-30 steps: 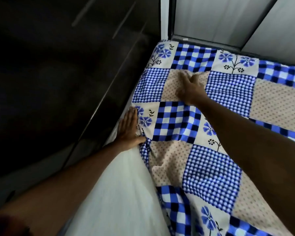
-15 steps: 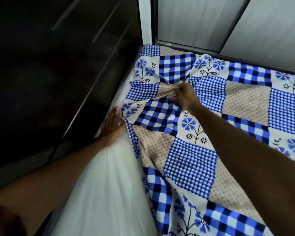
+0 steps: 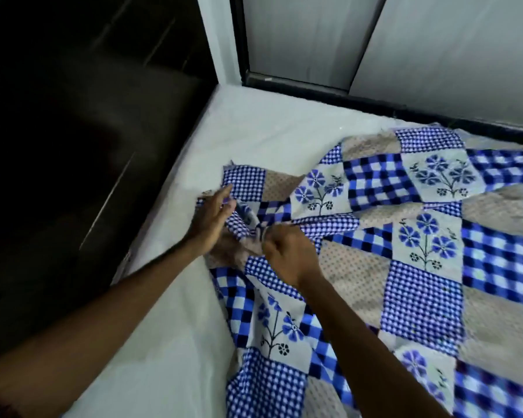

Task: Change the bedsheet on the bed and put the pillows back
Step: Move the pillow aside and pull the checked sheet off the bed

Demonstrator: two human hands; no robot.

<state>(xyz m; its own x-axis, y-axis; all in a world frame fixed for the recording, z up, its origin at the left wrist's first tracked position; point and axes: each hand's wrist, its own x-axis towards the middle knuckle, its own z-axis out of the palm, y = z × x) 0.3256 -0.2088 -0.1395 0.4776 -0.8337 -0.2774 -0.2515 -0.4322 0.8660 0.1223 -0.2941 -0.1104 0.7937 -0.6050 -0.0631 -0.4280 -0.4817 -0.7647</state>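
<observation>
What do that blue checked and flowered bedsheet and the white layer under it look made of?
The blue-and-beige patchwork-print bedsheet looks like thin woven cotton, matte: it bunches into soft creases where the right hand grips it. The white layer seems a matte fabric mattress cover, faintly textured; blur hides its weave.

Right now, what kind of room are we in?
Probably a bedroom: a white mattress half covered by a blue patchwork bedsheet, which the right hand grips in a bunch, and a dark cabinet with long handles close alongside.
</observation>
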